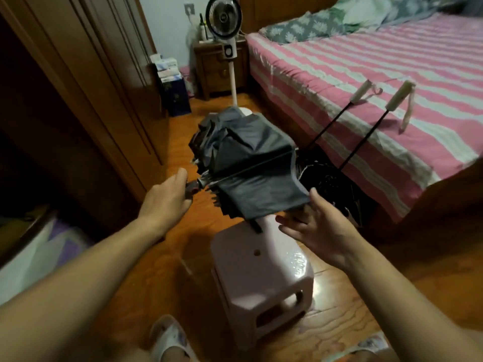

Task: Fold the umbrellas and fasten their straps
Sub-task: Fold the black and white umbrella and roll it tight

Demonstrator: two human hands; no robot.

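**Grey umbrella held above stool**

Left hand (167, 195) grips the handle (192, 189) of the grey umbrella (251, 168) — canopy collapsed, held over the pink stool (261, 262). Right hand (317, 231), fingers spread open, touches the canopy edge. Two further umbrellas (337, 178) lean against the bed (366, 74).

A loose grey fabric umbrella (251, 163) is filling the centre of the frame, hanging just over the far edge of a pale pink plastic stool (261, 267). Bare wooden floor (162, 246) is lying open at lower left between stool and dark wooden wardrobe (78, 100). At right, two black umbrellas with white handles (337, 165) are leaning against the pink-striped bed (366, 82), crowding that side. A white standing fan (227, 48) is blocking the upper middle.
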